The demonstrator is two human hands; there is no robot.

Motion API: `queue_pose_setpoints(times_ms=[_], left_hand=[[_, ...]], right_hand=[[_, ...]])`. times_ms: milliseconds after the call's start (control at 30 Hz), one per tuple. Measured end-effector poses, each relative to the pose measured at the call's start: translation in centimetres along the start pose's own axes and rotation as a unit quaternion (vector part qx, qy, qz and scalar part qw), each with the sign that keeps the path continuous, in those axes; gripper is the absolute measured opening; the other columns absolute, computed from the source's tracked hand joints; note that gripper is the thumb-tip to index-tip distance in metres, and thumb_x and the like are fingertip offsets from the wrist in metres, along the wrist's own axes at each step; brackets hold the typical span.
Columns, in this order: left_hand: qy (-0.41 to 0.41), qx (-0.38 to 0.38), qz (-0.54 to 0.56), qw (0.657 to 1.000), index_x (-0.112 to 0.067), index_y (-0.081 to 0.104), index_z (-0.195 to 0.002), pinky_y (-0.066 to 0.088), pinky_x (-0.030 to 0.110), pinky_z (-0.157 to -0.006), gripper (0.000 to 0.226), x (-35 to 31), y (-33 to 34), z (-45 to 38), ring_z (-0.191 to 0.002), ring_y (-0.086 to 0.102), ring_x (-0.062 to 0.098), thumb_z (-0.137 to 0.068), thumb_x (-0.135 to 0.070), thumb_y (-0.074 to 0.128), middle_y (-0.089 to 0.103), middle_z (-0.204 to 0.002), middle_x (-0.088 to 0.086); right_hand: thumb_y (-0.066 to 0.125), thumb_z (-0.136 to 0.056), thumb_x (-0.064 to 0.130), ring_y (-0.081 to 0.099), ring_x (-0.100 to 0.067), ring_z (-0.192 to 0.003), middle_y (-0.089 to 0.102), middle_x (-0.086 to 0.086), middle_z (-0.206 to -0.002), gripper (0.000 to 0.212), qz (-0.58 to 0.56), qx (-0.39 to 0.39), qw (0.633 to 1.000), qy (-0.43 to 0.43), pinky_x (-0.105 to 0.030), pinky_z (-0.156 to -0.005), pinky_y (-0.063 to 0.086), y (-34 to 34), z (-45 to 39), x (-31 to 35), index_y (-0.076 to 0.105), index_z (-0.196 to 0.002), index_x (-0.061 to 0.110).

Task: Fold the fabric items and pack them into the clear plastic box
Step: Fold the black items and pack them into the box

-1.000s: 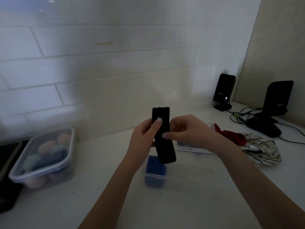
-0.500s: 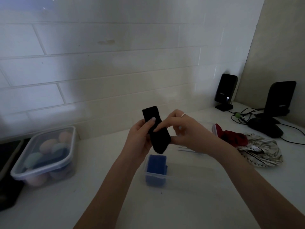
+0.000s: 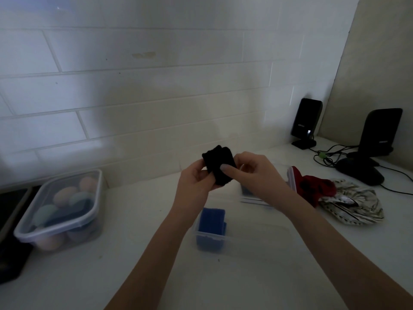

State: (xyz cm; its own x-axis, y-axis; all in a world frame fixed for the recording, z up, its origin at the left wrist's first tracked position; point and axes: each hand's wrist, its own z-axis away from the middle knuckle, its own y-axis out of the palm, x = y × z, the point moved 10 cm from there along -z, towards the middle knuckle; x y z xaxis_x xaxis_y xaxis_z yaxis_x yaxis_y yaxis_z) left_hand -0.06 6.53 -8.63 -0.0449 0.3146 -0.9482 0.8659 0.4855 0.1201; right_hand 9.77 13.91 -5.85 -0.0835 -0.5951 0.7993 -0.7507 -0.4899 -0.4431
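A small black fabric piece [image 3: 218,163], folded into a short thick bundle, is held up above the counter between both hands. My left hand [image 3: 194,185] grips its lower left side. My right hand [image 3: 250,173] pinches its right edge with the thumb on the front. Below them the clear plastic box [image 3: 257,239] lies open on the counter, with a folded blue fabric [image 3: 211,227] standing at its left end. A red fabric [image 3: 312,186] and a patterned white fabric [image 3: 353,204] lie crumpled to the right.
A lidded clear container [image 3: 60,211] of coloured rounded items sits at the left beside a dark object [image 3: 11,231]. The box's lid [image 3: 257,199] lies behind my right wrist. Two black speakers [image 3: 306,123] [image 3: 377,139] and cables stand at the back right by the tiled wall.
The black fabric went from a long hanging strip to a short folded bundle. Both hands moved slightly lower and closed in around it.
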Motion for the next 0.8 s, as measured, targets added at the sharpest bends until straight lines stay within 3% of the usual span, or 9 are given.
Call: queue_pose_setpoints(times_ms=[133,233,333,433,533,633,700,800], left_hand=[[0.008,0.006,-0.048,0.999,-0.011,0.063,-0.112,0.058,0.024,-0.073,0.03,0.0,0.1,0.0,-0.077,0.072,0.01,-0.087,0.003,0.054,0.073,-0.088,0.002],[0.023,0.011,-0.093,0.995,-0.026,0.066,-0.102,0.057,0.037,-0.083,0.032,-0.1,0.0,0.0,-0.087,0.072,0.019,-0.086,0.0,0.057,0.074,-0.093,0.008],[0.022,0.033,-0.113,0.993,-0.032,0.066,-0.096,0.056,0.038,-0.084,0.036,0.0,0.4,0.0,-0.089,0.071,0.022,-0.085,0.001,0.056,0.073,-0.092,0.009],[0.012,0.062,-0.123,0.99,-0.017,0.068,-0.104,0.058,0.036,-0.08,0.031,0.3,1.0,0.2,-0.087,0.072,0.024,-0.086,0.004,0.054,0.073,-0.093,0.015],[-0.013,0.09,-0.098,0.991,-0.01,0.065,-0.107,0.057,0.025,-0.077,0.029,0.4,1.8,0.5,-0.086,0.071,0.017,-0.09,0.004,0.046,0.072,-0.094,0.012],[-0.072,0.106,-0.01,0.992,-0.014,0.061,-0.1,0.057,0.026,-0.08,0.021,0.9,2.7,0.7,-0.091,0.067,0.016,-0.095,-0.009,0.041,0.067,-0.101,0.009],[-0.071,0.115,-0.018,0.991,-0.022,0.06,-0.098,0.056,0.028,-0.084,0.013,0.9,3.0,0.7,-0.092,0.067,0.015,-0.093,-0.017,0.049,0.067,-0.103,0.006],[-0.023,0.132,-0.088,0.987,-0.02,0.061,-0.108,0.055,0.03,-0.087,0.022,0.4,3.2,1.1,-0.097,0.069,0.019,-0.087,-0.013,0.06,0.07,-0.107,0.006]], right_hand=[[0.069,-0.079,0.035,0.043,-0.004,-0.052,0.053,0.015,-0.054,0.023,0.004,-0.004,1.0,0.012,-0.023,-0.057,0.038,-0.2,-0.1,-0.5,0.055,-0.066,0.022],[0.072,-0.074,0.032,0.047,-0.008,-0.057,0.059,0.007,-0.078,0.026,-0.027,-0.011,0.999,0.016,-0.029,-0.059,0.045,-0.4,-0.1,-0.7,0.051,-0.087,0.022],[0.072,-0.076,0.028,0.059,-0.014,-0.069,0.06,0.005,-0.103,0.04,-0.025,0.036,0.999,0.008,-0.034,-0.072,0.055,-0.2,-0.2,-0.4,0.053,-0.111,0.028],[0.073,-0.078,0.026,0.066,-0.027,-0.09,0.067,0.004,-0.102,0.025,-0.032,0.085,0.995,-0.032,-0.04,-0.085,0.056,0.1,-0.1,0.5,0.064,-0.101,0.029],[0.07,-0.081,0.02,0.065,-0.031,-0.09,0.067,0.002,-0.091,0.014,-0.061,0.065,0.996,-0.02,-0.046,-0.086,0.055,-0.5,-0.2,0.4,0.063,-0.092,0.023],[0.068,-0.083,0.017,0.06,-0.043,-0.086,0.064,-0.01,-0.087,0.011,-0.092,0.053,0.994,-0.005,-0.053,-0.081,0.052,-0.6,-0.1,0.3,0.06,-0.09,0.016],[0.068,-0.083,0.015,0.057,-0.034,-0.074,0.06,-0.004,-0.083,0.015,-0.095,0.041,0.995,0.005,-0.047,-0.072,0.054,-0.7,-0.1,0.2,0.056,-0.091,0.011],[0.066,-0.084,0.015,0.059,-0.011,-0.067,0.06,0.003,-0.083,0.016,-0.113,0.036,0.993,0.024,-0.022,-0.055,0.049,-0.7,-0.1,0.2,0.053,-0.092,0.012]])
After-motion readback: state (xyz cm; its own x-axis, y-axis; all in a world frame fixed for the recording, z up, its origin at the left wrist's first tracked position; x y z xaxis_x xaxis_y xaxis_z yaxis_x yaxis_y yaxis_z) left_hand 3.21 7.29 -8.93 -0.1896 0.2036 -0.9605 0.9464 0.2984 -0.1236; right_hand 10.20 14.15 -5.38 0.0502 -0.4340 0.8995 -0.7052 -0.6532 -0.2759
